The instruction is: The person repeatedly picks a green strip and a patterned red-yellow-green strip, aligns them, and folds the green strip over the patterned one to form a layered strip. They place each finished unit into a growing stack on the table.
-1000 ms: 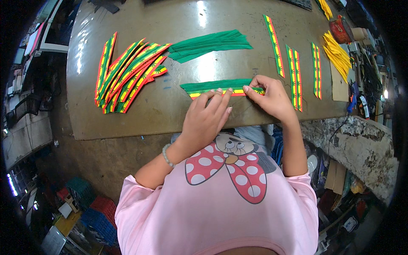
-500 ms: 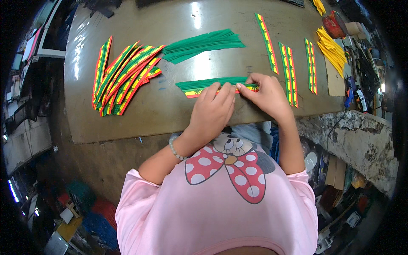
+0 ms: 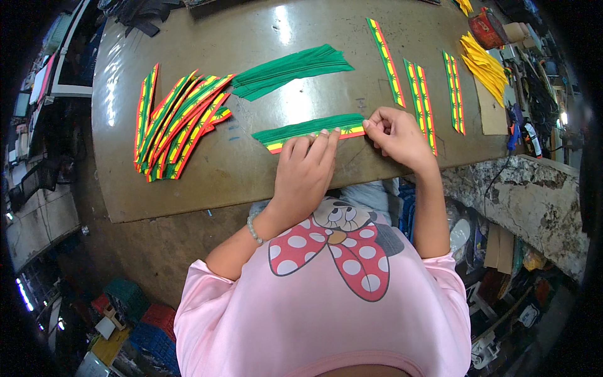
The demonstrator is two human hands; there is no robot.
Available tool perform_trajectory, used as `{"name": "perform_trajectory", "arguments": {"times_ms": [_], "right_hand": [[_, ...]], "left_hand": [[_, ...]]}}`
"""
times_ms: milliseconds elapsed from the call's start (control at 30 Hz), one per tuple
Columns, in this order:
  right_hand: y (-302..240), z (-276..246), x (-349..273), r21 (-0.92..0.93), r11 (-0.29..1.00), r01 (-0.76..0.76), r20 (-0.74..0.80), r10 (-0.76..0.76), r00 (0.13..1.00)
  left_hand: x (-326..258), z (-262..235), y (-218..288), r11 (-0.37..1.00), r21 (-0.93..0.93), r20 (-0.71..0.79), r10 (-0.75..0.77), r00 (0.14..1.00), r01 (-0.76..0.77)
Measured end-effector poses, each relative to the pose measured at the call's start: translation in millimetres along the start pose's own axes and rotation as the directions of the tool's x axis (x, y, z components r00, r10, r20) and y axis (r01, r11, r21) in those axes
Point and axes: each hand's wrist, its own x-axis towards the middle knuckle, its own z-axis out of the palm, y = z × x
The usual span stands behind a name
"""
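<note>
In front of me on the table lies a slanted-end strip (image 3: 292,130), green along its far side and yellow and red along its near edge. My left hand (image 3: 306,168) rests on its near edge, fingers stretched out and pressing down. At the strip's right end my right hand (image 3: 401,137) pinches the corner between thumb and forefinger, the other fingers curled. Whether the green and the yellow-red parts are one piece or layered, I cannot tell. Beyond it is a stack of plain green strips (image 3: 292,70).
A fanned pile of green, yellow and red patterned strips (image 3: 188,122) lies to the left. Separate patterned strips (image 3: 386,61) lie at the right. Yellow pieces (image 3: 483,68) sit near a red container (image 3: 487,28) at the right edge. The brown table (image 3: 188,201) ends close to my body.
My right hand has slid right to the strip's end, uncovering more of the yellow-red edge. My left hand stays on the strip. The whole view has shifted slightly.
</note>
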Motion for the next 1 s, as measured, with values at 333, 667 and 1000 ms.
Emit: {"name": "perform_trajectory", "arguments": {"times_ms": [333,667,1000], "right_hand": [[-15,5,-7,-0.226,0.97,0.089,-0.131,-0.121,0.984],[-1,40,-45,-0.617,0.686,0.386,-0.249,-0.635,0.731],[11,43,-45,-0.684,0.66,0.311,-0.272,-0.627,0.73]], "left_hand": [[8,5,9,0.989,0.147,-0.025,-0.031,0.999,0.035],[8,12,13,0.98,0.187,-0.06,-0.054,0.997,0.064],[-30,-54,-48,0.927,-0.006,-0.227,-0.367,0.902,0.375]]}}
